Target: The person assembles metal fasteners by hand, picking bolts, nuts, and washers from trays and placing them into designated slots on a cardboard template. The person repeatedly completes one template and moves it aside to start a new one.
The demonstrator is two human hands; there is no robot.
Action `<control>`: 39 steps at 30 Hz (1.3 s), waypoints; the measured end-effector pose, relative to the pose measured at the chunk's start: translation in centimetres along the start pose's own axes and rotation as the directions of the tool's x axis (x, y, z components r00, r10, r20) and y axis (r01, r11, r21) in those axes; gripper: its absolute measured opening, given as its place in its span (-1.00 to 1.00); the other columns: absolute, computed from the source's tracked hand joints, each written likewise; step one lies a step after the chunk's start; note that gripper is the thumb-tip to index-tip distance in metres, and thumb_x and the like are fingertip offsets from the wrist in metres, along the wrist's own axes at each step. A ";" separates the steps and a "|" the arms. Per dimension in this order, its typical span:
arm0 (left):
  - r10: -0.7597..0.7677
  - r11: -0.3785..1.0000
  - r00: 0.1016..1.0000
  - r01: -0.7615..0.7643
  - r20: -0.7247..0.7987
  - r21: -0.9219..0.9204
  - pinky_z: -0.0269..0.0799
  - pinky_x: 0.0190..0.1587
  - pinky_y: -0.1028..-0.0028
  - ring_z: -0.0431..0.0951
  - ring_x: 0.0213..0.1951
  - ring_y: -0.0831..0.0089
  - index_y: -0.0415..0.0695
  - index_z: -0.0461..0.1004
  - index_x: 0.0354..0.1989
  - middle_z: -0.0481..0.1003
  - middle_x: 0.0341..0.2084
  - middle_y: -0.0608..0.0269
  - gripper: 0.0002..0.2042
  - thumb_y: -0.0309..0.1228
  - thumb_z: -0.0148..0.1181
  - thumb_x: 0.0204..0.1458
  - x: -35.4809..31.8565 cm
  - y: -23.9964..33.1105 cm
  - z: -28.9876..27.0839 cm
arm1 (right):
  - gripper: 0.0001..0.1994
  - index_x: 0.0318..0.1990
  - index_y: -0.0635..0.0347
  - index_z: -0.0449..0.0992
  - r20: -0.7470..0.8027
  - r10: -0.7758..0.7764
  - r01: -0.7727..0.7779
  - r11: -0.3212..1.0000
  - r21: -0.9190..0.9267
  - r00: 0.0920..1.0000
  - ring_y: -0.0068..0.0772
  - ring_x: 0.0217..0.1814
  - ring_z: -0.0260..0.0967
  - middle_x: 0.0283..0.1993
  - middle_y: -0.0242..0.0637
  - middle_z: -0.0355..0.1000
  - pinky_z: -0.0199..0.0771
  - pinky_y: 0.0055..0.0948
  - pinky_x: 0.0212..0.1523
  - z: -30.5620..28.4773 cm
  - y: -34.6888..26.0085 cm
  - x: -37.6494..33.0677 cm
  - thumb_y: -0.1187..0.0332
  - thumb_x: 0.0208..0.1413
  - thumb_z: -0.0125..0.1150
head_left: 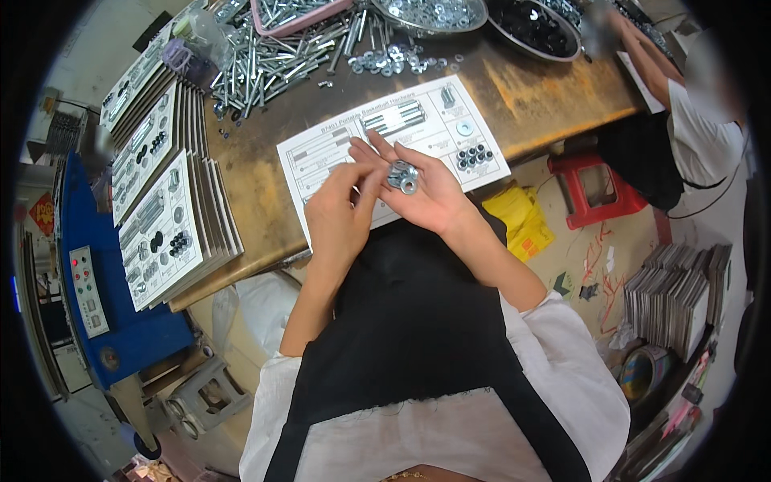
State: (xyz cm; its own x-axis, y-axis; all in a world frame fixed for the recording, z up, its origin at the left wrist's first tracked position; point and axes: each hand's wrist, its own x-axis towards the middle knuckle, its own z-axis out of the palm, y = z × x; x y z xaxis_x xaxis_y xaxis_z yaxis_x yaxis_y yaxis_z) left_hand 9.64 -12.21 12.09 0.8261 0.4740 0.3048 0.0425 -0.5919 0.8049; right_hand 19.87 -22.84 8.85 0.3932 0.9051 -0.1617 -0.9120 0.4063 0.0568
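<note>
My right hand [434,197] is turned palm up, with a small pile of metal washers [402,177] resting on it near the fingers. Close beside the pile, my left hand [337,205] has its fingers curled and pinched together; whatever may be between the fingertips is hidden. Both hands are over a white printed hardware card [325,138] on the table. Attached to the card are a bundle of silver bolts [393,118], one large washer [464,128] and several black nuts [474,156]. The hands cover the card's lower middle.
Loose bolts [269,68] and scattered washers [393,60] lie on the worn table [530,100]. Beyond are a pink tray [299,22], a bowl of washers [434,12] and a bowl of black parts [534,28]. Stacked cards [165,233] stand left; a co-worker's arm [642,60] is right.
</note>
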 end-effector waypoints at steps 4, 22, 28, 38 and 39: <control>-0.046 0.994 0.998 0.043 0.031 0.104 0.33 -0.50 0.46 0.45 -0.59 0.43 -0.12 0.56 -0.32 0.52 -0.47 0.28 -0.84 -0.36 0.35 -0.03 0.3 0.2 0.8 | -0.54 0.35 0.31 0.10 0.020 -0.021 0.022 0.997 -0.072 1.000 -0.21 0.49 -0.06 0.42 -0.11 0.07 -0.02 -0.23 0.44 0.3 0.7 0.1 0.32 0.35 -0.27; 0.250 0.881 0.945 -0.312 0.210 0.357 0.36 -0.52 0.47 0.47 -0.56 0.42 0.05 0.60 -0.31 0.44 -0.49 0.44 -0.86 -0.40 0.34 -0.09 -0.3 -1.7 -2.0 | -0.60 0.28 0.32 0.18 0.031 0.124 -0.125 0.992 0.028 0.992 -0.14 0.48 -0.01 0.36 -0.04 0.14 0.01 -0.19 0.46 -1.1 2.0 1.9 0.36 0.34 -0.21; 0.309 0.892 0.951 -0.300 0.028 0.339 0.33 -0.54 0.53 0.44 -0.61 0.46 -0.03 0.59 -0.36 0.47 -0.53 0.37 -0.84 -0.47 0.40 -0.16 -0.2 -1.8 -1.9 | -0.60 0.27 0.33 0.18 -0.010 0.154 -0.152 0.981 0.119 0.988 -0.16 0.46 0.02 0.34 -0.07 0.17 0.02 -0.18 0.45 -1.6 1.8 2.2 0.36 0.35 -0.24; -0.208 0.930 0.978 0.206 -0.028 0.304 0.40 -0.44 0.44 0.48 -0.49 0.42 -0.13 0.49 -0.32 0.47 -0.41 0.31 -0.68 -0.28 0.48 -0.18 0.0 -0.5 1.7 | -0.56 0.30 0.27 0.21 -0.066 0.003 -0.003 1.000 -0.008 0.998 -0.28 0.43 0.05 0.35 -0.18 0.19 0.02 -0.28 0.42 -1.9 1.3 2.1 0.28 0.34 -0.21; -0.208 0.920 0.978 0.198 -0.005 0.339 0.43 -0.36 0.38 0.51 -0.40 0.38 -0.13 0.44 -0.30 0.48 -0.37 0.29 -0.57 -0.19 0.52 -0.25 0.2 -0.3 1.9 | -0.56 0.29 0.27 0.22 -0.068 -0.007 0.005 1.000 -0.027 0.998 -0.30 0.42 0.07 0.35 -0.19 0.19 0.04 -0.31 0.41 -1.8 1.3 2.1 0.28 0.34 -0.20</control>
State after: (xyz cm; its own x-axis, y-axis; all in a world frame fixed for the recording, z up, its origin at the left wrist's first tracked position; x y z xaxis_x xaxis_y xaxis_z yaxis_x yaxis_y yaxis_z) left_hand 10.89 -13.18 10.93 0.7964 0.5901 0.1328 0.3931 -0.6718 0.6278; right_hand 19.31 -20.63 6.80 0.3902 0.8918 -0.2291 -0.9130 0.4070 0.0293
